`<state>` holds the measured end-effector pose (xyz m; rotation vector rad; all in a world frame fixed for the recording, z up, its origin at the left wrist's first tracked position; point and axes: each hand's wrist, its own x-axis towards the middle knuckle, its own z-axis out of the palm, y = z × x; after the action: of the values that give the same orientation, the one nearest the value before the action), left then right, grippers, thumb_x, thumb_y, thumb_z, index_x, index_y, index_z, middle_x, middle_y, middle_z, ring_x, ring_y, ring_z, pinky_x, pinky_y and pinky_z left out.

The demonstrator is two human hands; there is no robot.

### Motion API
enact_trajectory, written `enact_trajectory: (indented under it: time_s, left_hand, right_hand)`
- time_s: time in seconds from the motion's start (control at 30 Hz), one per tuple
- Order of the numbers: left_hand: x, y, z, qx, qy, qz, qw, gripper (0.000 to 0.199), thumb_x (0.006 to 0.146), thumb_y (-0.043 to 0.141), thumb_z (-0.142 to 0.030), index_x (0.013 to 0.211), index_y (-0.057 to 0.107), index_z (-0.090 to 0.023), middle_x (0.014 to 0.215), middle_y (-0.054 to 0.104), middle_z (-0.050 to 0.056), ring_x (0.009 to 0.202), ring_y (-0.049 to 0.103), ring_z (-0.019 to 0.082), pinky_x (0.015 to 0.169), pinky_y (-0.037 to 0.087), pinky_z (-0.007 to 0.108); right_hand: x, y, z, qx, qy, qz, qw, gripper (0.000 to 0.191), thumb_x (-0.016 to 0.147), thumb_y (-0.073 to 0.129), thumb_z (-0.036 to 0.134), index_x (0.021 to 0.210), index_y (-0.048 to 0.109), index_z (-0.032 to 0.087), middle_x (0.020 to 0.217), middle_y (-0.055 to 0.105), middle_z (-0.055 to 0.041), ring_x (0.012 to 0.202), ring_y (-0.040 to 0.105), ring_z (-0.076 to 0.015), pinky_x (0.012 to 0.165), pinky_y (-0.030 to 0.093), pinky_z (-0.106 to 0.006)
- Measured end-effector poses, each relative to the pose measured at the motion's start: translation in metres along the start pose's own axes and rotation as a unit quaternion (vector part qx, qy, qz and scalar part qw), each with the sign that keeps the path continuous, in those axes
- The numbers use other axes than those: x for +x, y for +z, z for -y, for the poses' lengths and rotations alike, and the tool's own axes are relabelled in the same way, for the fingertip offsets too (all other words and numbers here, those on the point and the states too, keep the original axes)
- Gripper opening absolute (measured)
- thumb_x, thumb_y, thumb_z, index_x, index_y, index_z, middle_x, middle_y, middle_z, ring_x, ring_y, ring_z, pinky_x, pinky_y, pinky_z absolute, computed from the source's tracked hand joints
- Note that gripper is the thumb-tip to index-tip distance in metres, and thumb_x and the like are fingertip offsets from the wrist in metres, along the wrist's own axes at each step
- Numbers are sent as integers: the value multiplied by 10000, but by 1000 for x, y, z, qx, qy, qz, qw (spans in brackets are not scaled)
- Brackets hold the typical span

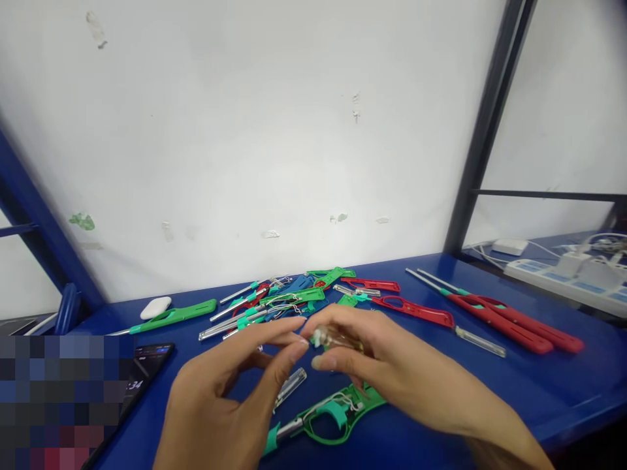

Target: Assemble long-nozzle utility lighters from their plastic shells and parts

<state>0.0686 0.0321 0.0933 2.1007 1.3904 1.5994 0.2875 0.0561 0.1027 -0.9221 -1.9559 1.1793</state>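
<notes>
My right hand [362, 352] holds a small clear piece with a pale whitish-green end [319, 337], apparently a lighter's fuel tank, mostly hidden by the fingers. Close to that end, my left hand [245, 372] has thumb and fingertips pinched together; whatever they grip is too small to make out. Below both hands lies an opened green lighter half [328, 434], with a teal trigger [334, 412], white wires and a metal tube in it. Between the hands a clear tank [291, 386] rests on the blue table.
Behind the hands is a pile of green, red and blue lighter parts [274, 300]. Red lighters [509, 320] and another clear tank [480, 341] lie right. A green lighter [183, 315], a white case [155, 307] and a phone [142, 385] are left; a power strip [563, 277] sits far right.
</notes>
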Motion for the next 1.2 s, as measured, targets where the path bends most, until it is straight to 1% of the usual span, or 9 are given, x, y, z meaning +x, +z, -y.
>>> enact_trajectory:
  time_s: [0.1,0.2,0.3,0.47,0.6,0.73,0.93,1.1,1.2]
  left_hand:
    - [1,-4,2,1,3,-13,1000,90,903,781,-419,916,851,-362,850,845,-60,649,801,164,580,643,188]
    - [4,-8,2,13,16,-1,1000,154,925,745,-438,897,850,-330,748,810,-38,545,738,154,499,605,198]
    - [5,-7,2,13,19,18,1000,191,945,717,-439,881,844,-310,719,795,-23,596,759,171,532,622,211]
    - [1,0,2,17,11,-1,1000,83,928,761,-392,977,821,-363,896,843,-65,739,819,152,625,638,158]
    - [-3,0,1,9,4,-2,1000,66,932,752,-394,931,750,-328,854,812,-75,732,812,145,646,646,164]
    - [-5,1,-1,-5,32,-3,999,100,969,702,-315,904,625,-314,822,779,-108,738,791,117,656,625,160]
    - [-8,8,-10,-2,92,-24,995,350,1011,597,-142,785,358,-261,737,683,-135,676,684,59,633,529,143]
    - [-13,9,-8,30,105,-15,994,387,1010,585,-124,767,309,-243,738,666,-131,596,605,51,568,474,164]
    - [-15,8,-4,75,127,-2,989,348,1007,578,-124,771,353,-247,750,677,-127,548,577,40,500,421,166]
  right_hand:
    - [5,-1,-1,15,-17,-72,997,229,891,875,407,1088,777,342,820,659,47,736,591,-156,630,436,-271]
    - [6,-3,2,11,-51,-101,993,97,889,884,354,956,818,330,901,765,38,839,663,-174,725,483,-284]
    - [6,-2,4,11,-59,-98,993,79,873,902,345,918,838,333,1004,819,41,936,704,-200,781,509,-299]
    - [5,0,3,11,-65,-88,994,56,885,890,354,936,865,361,991,836,48,940,722,-209,791,529,-314]
    - [6,1,1,10,-66,-91,994,56,879,890,349,931,870,347,985,843,31,930,734,-224,791,547,-331]
    - [7,1,0,12,-70,-90,993,59,879,889,348,937,877,350,983,851,24,929,745,-235,792,565,-342]
    - [5,0,-4,29,-69,-81,994,117,857,913,310,963,898,357,894,859,34,839,768,-221,754,577,-325]
    - [3,-1,-4,63,-58,-70,994,148,845,907,244,933,905,362,881,864,44,785,790,-213,756,608,-325]
    - [3,-1,-4,67,-53,-60,995,163,848,888,209,924,904,352,868,865,45,784,794,-205,747,616,-308]
